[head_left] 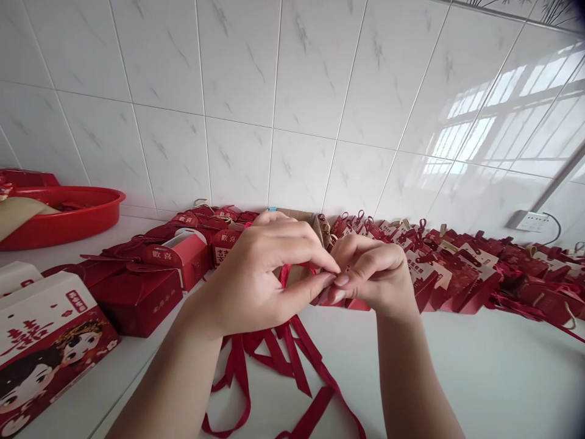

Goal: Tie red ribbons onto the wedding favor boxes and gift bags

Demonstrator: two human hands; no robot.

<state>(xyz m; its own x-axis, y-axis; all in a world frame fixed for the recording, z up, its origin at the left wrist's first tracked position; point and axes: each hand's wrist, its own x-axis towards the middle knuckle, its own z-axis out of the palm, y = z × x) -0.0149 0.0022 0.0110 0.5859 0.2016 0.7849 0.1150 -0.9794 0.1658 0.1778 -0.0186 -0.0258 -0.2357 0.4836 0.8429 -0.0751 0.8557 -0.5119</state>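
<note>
Head view: fingertips of the left hand [265,274] and the right hand [381,271] are pinched together, seemingly on the red ribbons [314,411]. These ribbons hang and lie below, nearer to the left hand, long strands pointing toward the table's [359,353] near edge.

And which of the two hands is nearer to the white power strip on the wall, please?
The right hand. It is to the left of the power strip in the picture; the left hand is farther left, beyond the right hand.
</note>
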